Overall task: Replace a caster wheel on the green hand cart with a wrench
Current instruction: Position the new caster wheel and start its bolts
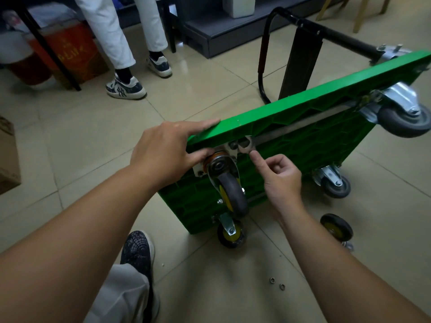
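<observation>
Green plastic hand cart [314,117] is tipped on edge, centre to 3 o'clock. Left hand [163,155] lies straight-fingered on its top edge above the grey caster wheel [233,194]. Right hand [279,178], fingers curled, pinches the silver open-end wrench [246,145] at the caster's plate. Loose black wheel [335,227] at 4 o'clock.

Hand cart [303,127] stands on its edge on the floor [93,136], underside twd the person, handle [268,43] behind it. Caster wheel [231,190] sits at near upper corner, L hand [163,155] on it and on the cart's top edge. Wrench [246,145] is just R of the caster, R hand [282,178] at its lower end. Loose caster [335,227] lies R of the cart; two washers [272,280] in front.
</observation>
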